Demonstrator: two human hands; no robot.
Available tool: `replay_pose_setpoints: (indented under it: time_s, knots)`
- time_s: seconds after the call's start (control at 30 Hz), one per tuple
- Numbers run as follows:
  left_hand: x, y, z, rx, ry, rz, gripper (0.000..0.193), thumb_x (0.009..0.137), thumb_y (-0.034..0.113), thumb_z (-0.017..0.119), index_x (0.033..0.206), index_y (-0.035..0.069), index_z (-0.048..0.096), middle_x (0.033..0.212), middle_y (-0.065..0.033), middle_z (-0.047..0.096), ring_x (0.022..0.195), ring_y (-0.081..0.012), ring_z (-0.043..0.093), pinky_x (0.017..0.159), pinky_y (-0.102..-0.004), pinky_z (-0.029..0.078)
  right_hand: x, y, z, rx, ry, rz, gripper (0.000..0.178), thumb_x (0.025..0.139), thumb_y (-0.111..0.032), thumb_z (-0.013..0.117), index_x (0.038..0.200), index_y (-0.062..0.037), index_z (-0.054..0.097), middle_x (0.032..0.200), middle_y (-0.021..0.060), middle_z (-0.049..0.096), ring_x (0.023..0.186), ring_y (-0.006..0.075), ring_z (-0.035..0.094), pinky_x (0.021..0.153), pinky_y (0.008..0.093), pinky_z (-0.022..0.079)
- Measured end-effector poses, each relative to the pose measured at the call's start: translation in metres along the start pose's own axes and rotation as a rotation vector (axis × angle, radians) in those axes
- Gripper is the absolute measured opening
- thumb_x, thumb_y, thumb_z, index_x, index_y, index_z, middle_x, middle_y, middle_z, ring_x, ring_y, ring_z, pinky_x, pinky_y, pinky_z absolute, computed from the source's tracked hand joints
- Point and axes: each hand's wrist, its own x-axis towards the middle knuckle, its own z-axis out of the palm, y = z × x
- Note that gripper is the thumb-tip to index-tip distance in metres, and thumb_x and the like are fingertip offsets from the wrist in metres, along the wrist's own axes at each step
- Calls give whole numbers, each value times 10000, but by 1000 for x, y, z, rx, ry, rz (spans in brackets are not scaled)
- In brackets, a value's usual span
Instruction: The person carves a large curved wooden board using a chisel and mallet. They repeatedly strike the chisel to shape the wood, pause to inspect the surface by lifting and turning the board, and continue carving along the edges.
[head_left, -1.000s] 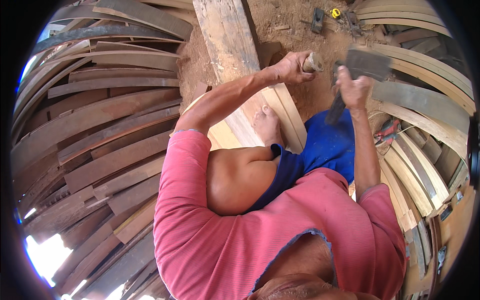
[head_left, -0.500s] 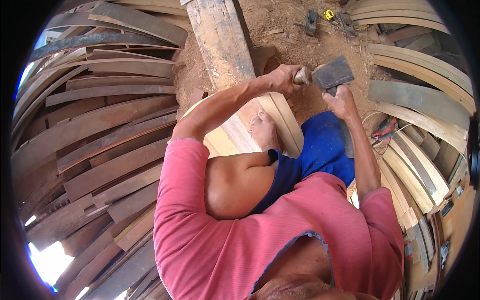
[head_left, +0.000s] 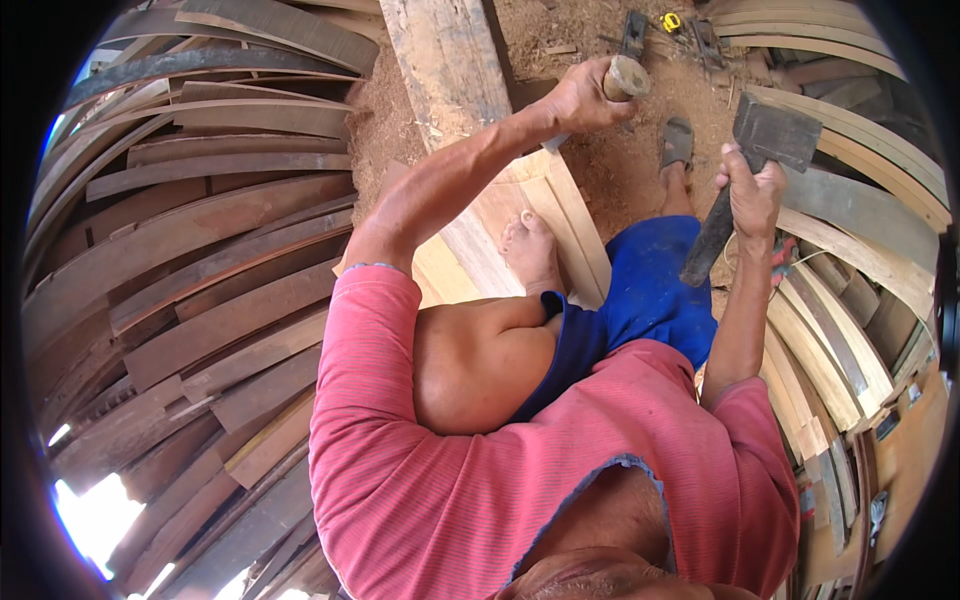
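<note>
My left hand (head_left: 585, 97) is wrapped round the handle of a chisel (head_left: 628, 78), whose worn round butt faces up. A bit of its pale blade shows below the hand, by the far end of a light wooden board (head_left: 578, 215); whether the tip touches the wood I cannot tell. My bare left foot (head_left: 532, 250) rests on that board. Off to the right, my right hand (head_left: 755, 195) grips a mallet (head_left: 778, 132) with a dark blocky head. Its handle slants down toward my blue shorts, and the head is well apart from the chisel.
A thick weathered beam (head_left: 450, 75) lies ahead on shavings. Curved planks (head_left: 230, 225) are piled high at left, more boards (head_left: 830, 340) at right. A yellow tape measure (head_left: 670, 22) and a dark hand plane (head_left: 633, 35) sit far off; a red power tool (head_left: 783, 255) lies among the right-hand boards.
The mallet has swung away from the chisel to the right. My left hand with the chisel has shifted slightly right and farther away. My right foot in its sandal now shows.
</note>
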Motion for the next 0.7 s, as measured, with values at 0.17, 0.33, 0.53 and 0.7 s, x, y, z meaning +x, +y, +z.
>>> replay_pose_setpoints:
  time_s: [0.17, 0.33, 0.53, 0.7]
  knots:
    - [-4, 3, 6, -57, -8, -41, 399, 820, 223, 802, 1172, 77, 685, 1059, -81, 759, 990, -175, 713, 890, -350, 568, 4, -10, -7, 3, 37, 2, 156, 950, -143, 722, 1002, -13, 653, 759, 24, 617, 616, 99, 577, 567, 250, 475]
    - [-8, 0, 4, -52, -78, -54, 412, 823, 209, 793, 1198, 82, 677, 1061, -71, 758, 995, -157, 708, 894, -346, 567, 11, -17, -8, -67, 29, -87, 175, 928, -158, 732, 953, 14, 716, 762, 55, 688, 639, 96, 619, 578, 251, 469]
    - [-8, -5, 18, -34, -126, 43, 440, 797, 216, 789, 1200, 84, 671, 1069, -112, 756, 985, -232, 725, 887, -363, 570, 22, 25, 30, -684, -152, -134, 202, 915, -204, 732, 886, -6, 761, 813, 103, 748, 677, 80, 657, 585, 255, 484]
    - [-6, -8, 19, 37, -148, 57, 461, 784, 269, 778, 1192, 87, 665, 1079, -157, 743, 1003, -316, 721, 891, -409, 567, 25, -1, 25, -403, -53, -64, 228, 909, -201, 716, 934, 23, 750, 772, 108, 732, 692, 175, 671, 658, 349, 540]
